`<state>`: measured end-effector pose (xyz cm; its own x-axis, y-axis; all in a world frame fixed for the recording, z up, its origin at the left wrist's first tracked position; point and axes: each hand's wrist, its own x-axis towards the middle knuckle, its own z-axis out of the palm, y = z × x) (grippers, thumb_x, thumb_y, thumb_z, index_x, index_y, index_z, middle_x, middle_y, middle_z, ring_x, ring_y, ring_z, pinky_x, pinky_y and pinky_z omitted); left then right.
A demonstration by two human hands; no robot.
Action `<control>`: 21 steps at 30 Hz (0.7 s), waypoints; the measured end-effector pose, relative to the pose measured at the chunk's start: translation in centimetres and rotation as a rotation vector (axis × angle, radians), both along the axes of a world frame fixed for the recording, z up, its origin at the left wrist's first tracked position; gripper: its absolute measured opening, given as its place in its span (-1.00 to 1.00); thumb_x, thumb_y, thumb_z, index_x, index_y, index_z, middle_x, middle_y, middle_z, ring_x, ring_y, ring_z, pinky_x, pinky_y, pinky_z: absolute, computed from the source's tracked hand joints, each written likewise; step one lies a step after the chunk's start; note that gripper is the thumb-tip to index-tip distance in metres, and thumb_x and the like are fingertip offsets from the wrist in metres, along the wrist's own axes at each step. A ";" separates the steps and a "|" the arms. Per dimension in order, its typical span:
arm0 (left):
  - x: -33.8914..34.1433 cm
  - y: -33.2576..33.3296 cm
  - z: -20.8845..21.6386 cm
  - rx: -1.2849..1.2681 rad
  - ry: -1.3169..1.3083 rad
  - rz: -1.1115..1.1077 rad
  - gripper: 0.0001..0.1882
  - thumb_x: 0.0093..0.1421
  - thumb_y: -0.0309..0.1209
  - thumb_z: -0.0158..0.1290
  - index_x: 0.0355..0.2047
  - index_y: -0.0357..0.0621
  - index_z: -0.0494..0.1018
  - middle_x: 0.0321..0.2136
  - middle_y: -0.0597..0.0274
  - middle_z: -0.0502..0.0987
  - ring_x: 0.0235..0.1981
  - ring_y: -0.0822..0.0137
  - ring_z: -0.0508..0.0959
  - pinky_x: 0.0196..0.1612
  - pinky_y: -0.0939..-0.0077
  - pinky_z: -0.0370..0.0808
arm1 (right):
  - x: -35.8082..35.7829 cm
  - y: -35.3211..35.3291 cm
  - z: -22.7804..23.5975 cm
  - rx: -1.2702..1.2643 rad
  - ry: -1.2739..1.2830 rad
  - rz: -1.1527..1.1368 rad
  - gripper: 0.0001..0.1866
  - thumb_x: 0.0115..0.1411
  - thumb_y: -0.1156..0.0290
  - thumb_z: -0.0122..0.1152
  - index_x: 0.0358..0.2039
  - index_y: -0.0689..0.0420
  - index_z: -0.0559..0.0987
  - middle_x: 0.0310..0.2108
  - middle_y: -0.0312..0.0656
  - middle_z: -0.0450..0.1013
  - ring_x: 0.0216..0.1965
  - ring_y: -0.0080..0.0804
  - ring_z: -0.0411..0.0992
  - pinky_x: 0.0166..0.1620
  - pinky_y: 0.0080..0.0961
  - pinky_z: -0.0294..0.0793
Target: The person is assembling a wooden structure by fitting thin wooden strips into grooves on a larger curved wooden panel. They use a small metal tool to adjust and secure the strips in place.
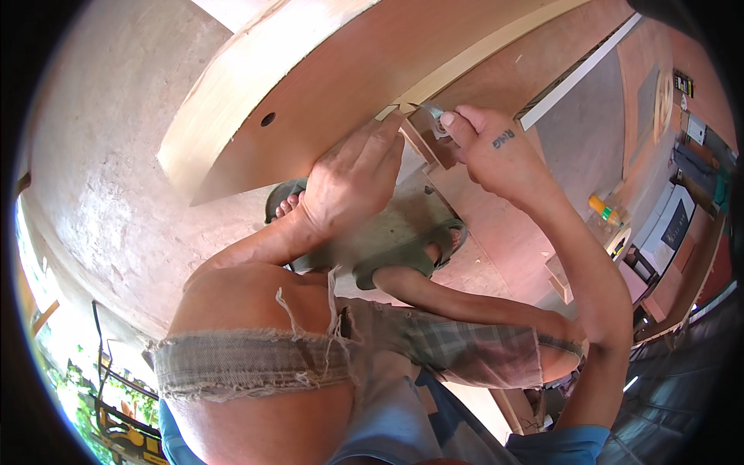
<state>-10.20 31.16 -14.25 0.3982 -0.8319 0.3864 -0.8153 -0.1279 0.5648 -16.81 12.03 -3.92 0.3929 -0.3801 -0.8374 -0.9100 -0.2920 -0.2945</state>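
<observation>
A large curved wooden panel point(333, 85) with pale cut edges and a round dark hole stretches across the top. My left hand point(353, 174) lies along its lower face, fingers pressed together, with a small pale strip point(386, 112) at the fingertips by the panel's edge. Just right of it, my right hand point(496, 151) is closed around a metal hand tool point(435, 116) with a dark pointed tip. That tip meets the pale edge beside my left fingertips. My right fist hides most of the tool, so its exact kind cannot be told.
My bent knees and sandaled feet point(411, 263) are below the panel. A brown wooden piece point(418, 143) stands beneath the right hand. To the right are a bottle with an orange top point(604, 209), a white box point(666, 232) and shelves of supplies.
</observation>
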 end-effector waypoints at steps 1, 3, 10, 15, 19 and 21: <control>-0.1 0.0 0.1 0.002 -0.006 0.001 -0.80 0.06 -0.62 0.26 -0.25 -0.34 0.66 0.01 0.11 0.66 -0.22 0.27 0.69 -0.17 0.36 0.66 | 0.6 0.0 0.6 0.037 0.048 -0.056 -0.58 0.49 0.16 -0.05 -0.24 0.32 0.55 -0.35 0.21 0.54 -0.26 0.23 0.52 -0.11 -0.01 0.45; -0.2 -0.1 -0.3 -0.004 -0.026 0.016 -0.81 0.07 -0.62 0.26 -0.26 -0.32 0.66 0.00 0.12 0.67 -0.21 0.27 0.69 -0.16 0.36 0.66 | 0.6 -0.2 0.5 0.041 0.041 -0.038 -0.58 0.48 0.17 -0.04 -0.23 0.32 0.56 -0.35 0.21 0.55 -0.26 0.23 0.53 -0.12 -0.01 0.46; -0.7 0.1 -0.6 0.037 0.044 0.045 -0.81 0.09 -0.63 0.25 -0.24 -0.31 0.67 0.00 0.13 0.67 -0.25 0.28 0.68 -0.17 0.36 0.65 | 1.0 -3.1 -0.7 -0.069 -0.144 0.403 -0.65 0.45 0.26 0.01 -0.23 0.31 0.59 -0.36 0.22 0.58 -0.29 0.27 0.57 -0.19 -0.02 0.52; -0.6 -0.3 -1.0 -0.027 0.011 0.019 -0.77 0.16 -0.58 0.25 -0.14 -0.32 0.64 -0.07 0.18 0.64 -0.25 0.25 0.66 -0.17 0.34 0.63 | -1.7 -1.7 -2.2 -0.259 -0.338 0.500 -0.67 0.43 0.27 0.04 -0.26 0.32 0.59 -0.36 0.23 0.58 -0.30 0.27 0.56 -0.19 0.01 0.52; -0.4 0.0 -1.4 -0.074 -0.026 0.021 -0.79 0.06 -0.66 0.27 -0.25 -0.35 0.64 -0.01 0.10 0.66 -0.28 0.27 0.68 -0.20 0.37 0.66 | -0.2 -0.2 -0.6 -0.101 -0.153 0.151 -0.66 0.43 0.27 0.03 -0.30 0.32 0.56 -0.35 0.22 0.58 -0.29 0.27 0.54 -0.15 0.02 0.51; -0.4 0.1 -1.4 -0.106 -0.023 0.012 -0.80 0.06 -0.67 0.27 -0.26 -0.34 0.64 -0.01 0.10 0.66 -0.27 0.27 0.68 -0.20 0.36 0.66 | 0.1 -0.1 -0.2 -0.024 -0.098 0.017 -0.65 0.44 0.26 0.01 -0.31 0.32 0.55 -0.35 0.22 0.57 -0.29 0.28 0.53 -0.14 0.02 0.50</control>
<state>-10.61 31.22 -15.65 0.3981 -0.7810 0.4812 -0.8271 -0.0787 0.5565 -16.70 11.93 -4.16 0.4790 -0.3922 -0.7853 -0.8720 -0.3152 -0.3745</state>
